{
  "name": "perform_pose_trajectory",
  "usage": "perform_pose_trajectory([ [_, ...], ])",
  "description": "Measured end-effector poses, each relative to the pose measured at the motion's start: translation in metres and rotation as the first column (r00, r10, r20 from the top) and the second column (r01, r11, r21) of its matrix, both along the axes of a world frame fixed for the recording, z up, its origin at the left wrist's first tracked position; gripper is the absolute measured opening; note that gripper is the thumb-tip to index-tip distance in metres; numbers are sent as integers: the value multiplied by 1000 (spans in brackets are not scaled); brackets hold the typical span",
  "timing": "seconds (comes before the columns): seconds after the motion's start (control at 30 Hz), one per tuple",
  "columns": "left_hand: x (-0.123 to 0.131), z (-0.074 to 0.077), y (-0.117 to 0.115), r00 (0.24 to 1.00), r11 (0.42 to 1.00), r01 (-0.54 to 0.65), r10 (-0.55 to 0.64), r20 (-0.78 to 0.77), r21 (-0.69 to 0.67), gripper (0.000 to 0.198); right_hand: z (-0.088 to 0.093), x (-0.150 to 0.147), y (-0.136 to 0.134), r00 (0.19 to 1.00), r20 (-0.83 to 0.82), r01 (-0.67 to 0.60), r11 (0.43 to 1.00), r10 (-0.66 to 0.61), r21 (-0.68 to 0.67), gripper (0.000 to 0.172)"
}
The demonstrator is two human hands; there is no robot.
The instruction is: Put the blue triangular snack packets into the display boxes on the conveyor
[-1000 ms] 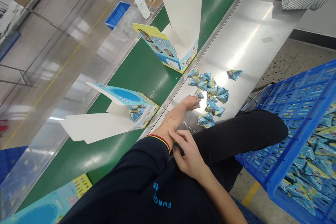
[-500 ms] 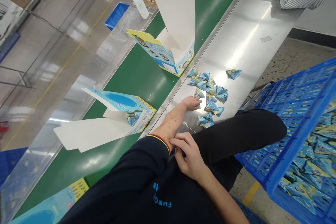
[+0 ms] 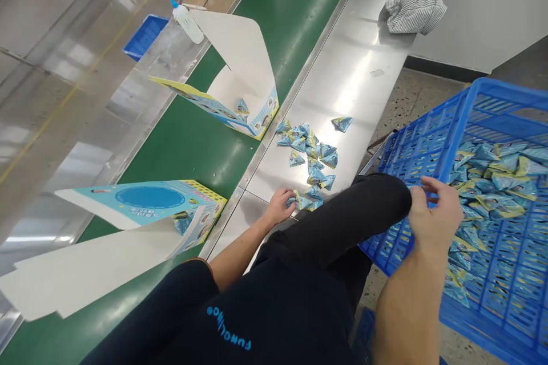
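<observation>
My left hand (image 3: 281, 206) is low on the metal ledge, its fingers curled round a small blue and yellow pyramid packet (image 3: 291, 199). Several similar packets (image 3: 314, 175) lie loosely grouped beside and beyond it, and a single one (image 3: 342, 124) sits apart. At the right, my right hand (image 3: 434, 211) hovers by my knee and the near rim of a blue crate (image 3: 460, 125). Its fingers are loosely bent with a gap from the thumb, and no packet shows in them. Many packets (image 3: 505, 182) fill part of the crate.
Two open printed cartons, one farther (image 3: 265, 117) and one nearer (image 3: 149, 197), stand on the green belt (image 3: 180, 137) with packets inside. Beyond are a white bottle (image 3: 188, 24), a blue bin (image 3: 145, 36) and a person's arm. Striped cloth (image 3: 415, 5) lies at the ledge's far end.
My right hand has left my left forearm and moved right to the crate. My left hand has shifted to a packet nearer my leg. The view has turned towards the crate.
</observation>
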State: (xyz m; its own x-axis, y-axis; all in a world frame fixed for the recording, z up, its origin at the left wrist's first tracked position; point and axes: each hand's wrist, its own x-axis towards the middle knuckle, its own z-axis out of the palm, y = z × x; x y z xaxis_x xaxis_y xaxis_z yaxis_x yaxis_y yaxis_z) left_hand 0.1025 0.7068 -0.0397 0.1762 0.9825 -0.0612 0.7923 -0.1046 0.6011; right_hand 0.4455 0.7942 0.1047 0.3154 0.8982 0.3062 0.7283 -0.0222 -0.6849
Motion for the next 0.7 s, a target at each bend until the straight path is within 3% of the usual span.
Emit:
perform_pose_trajectory([
  [0.07, 1, 9, -4, 1000, 1000, -24, 24, -5, -3, 21, -7, 5, 20, 995, 7, -101, 992, 101, -74, 42],
  [0.17, -6, 22, 8, 998, 997, -62, 62, 7, -39, 27, -14, -2, 34, 977, -80, -212, 951, 199, -227, 45],
  [0.23, -16, 31, 23, 999, 993, -18, 23, 48, -119, 27, -15, -6, 35, 971, -154, -223, 920, 181, -323, 45],
  [0.33, -33, 41, 46, 997, 968, 55, -40, 68, -245, 20, -15, -4, 30, 968, -208, -213, 907, 144, -363, 44],
  [0.47, -49, 50, 66, 959, 943, -278, 283, 0, -182, 25, -17, 2, 26, 967, -212, -210, 914, 141, -349, 44],
  [0.5, -51, 52, 67, 962, 946, -271, 274, -9, -177, 24, -17, 2, 27, 967, -208, -214, 915, 148, -343, 44],
  [0.63, -45, 58, 61, 988, 969, -52, 15, -152, -243, 16, -21, 1, 30, 964, -197, -239, 913, 181, -332, 46],
  [0.7, -36, 59, 54, 976, 951, 32, -97, -197, -308, 26, -22, 1, 31, 967, -186, -230, 913, 175, -337, 47],
])
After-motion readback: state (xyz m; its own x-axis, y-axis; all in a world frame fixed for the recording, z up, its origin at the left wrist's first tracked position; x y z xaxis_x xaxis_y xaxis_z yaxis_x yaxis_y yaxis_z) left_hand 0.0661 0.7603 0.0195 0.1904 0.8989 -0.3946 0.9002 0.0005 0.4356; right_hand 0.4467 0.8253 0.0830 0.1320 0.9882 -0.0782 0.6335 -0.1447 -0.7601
